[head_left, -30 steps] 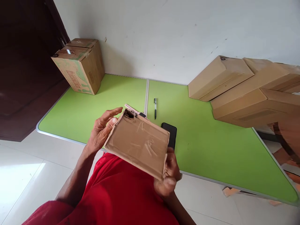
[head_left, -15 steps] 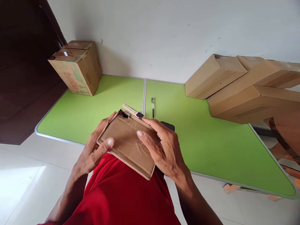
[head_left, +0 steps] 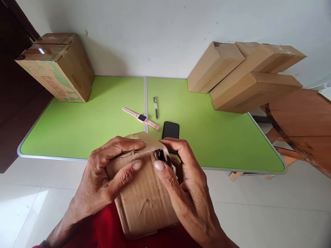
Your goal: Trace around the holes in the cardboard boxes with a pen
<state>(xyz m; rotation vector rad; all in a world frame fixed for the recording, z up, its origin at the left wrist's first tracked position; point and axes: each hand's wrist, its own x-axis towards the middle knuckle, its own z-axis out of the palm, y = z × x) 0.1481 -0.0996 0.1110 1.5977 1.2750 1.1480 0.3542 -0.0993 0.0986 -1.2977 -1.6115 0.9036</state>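
Two bare-handed grips: one left grip (head_left: 104, 177) at 8 o'clock and one right grip (head_left: 190, 184) at 5 o'clock. One small cardboard box (head_left: 146, 196) between them, at 6 o'clock. One table (head_left: 219, 144), made of two green panels (head_left: 72, 127), one toward 9 o'clock and one toward 3 o'clock. On it, near the middle of the view: one pink smartwatch (head_left: 142, 118), toward 9 o'clock; one pen (head_left: 156, 108), toward 11 o'clock; one black phone (head_left: 171, 129), toward 4 o'clock. Also one printed cardboard box (head_left: 58, 70) at 10 o'clock, and at least three plain cardboard boxes (head_left: 232, 96) at 2 o'clock, overlapping, exact number unclear. One dark door (head_left: 15, 103) at 9 o'clock.
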